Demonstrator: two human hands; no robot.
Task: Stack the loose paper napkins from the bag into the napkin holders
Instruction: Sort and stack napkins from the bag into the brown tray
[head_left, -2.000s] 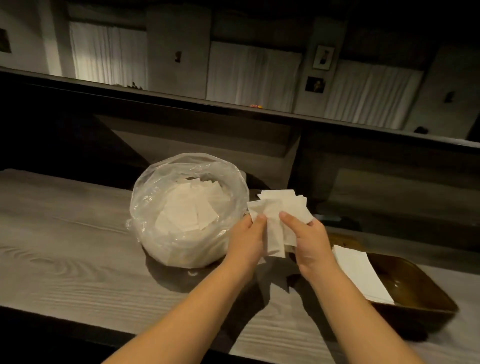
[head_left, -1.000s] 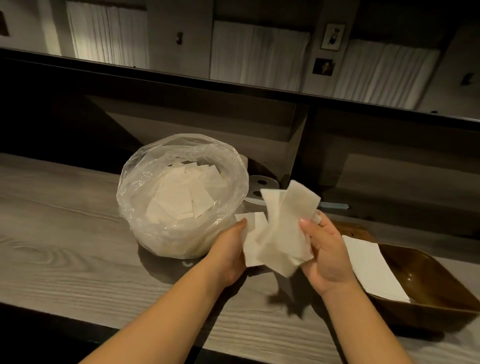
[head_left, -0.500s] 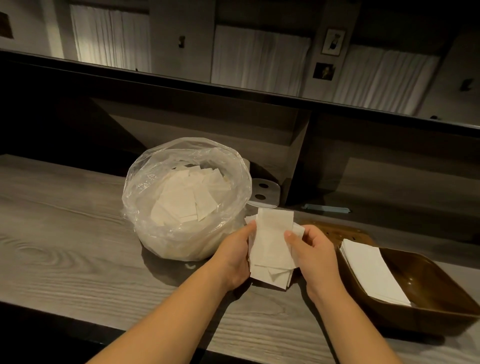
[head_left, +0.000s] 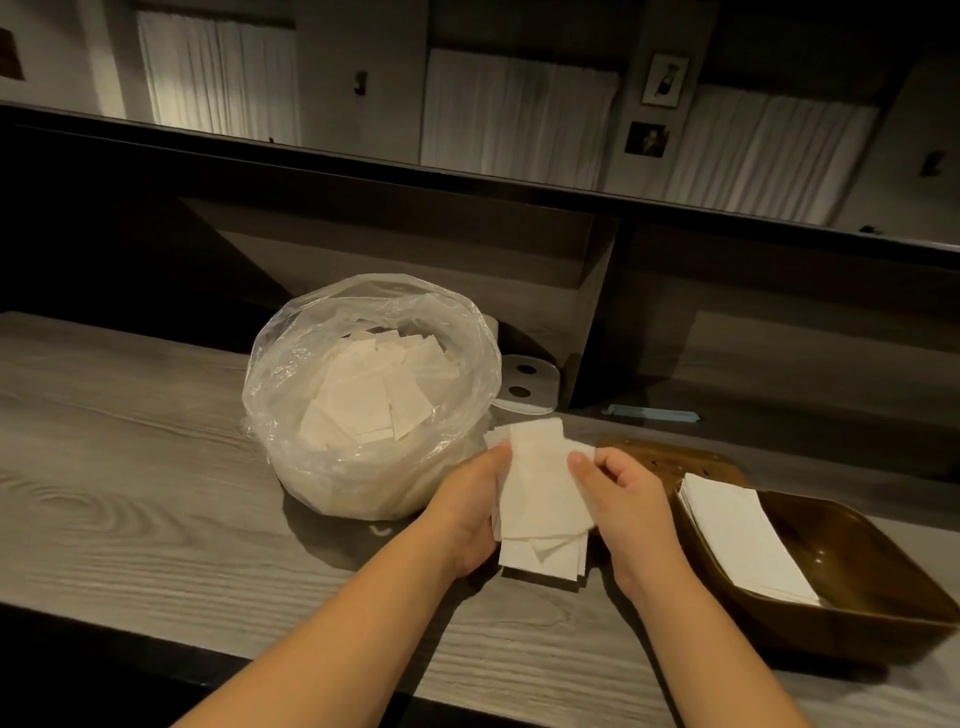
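Both hands' fingers, left hand (head_left: 470, 512), right hand (head_left: 621, 499), grasp one napkin wad (head_left: 540, 504), perhaps several sheets; one bag (head_left: 291, 384).

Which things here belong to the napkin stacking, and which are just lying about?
In the job: left hand, right hand, bundle of napkins held between them, plastic bag of loose napkins, brown holder with stacked napkins.

Lying about: white two-hole piece, blue strip.

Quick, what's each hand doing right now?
Left hand: grips the napkin bundle.
Right hand: pinches the same bundle.
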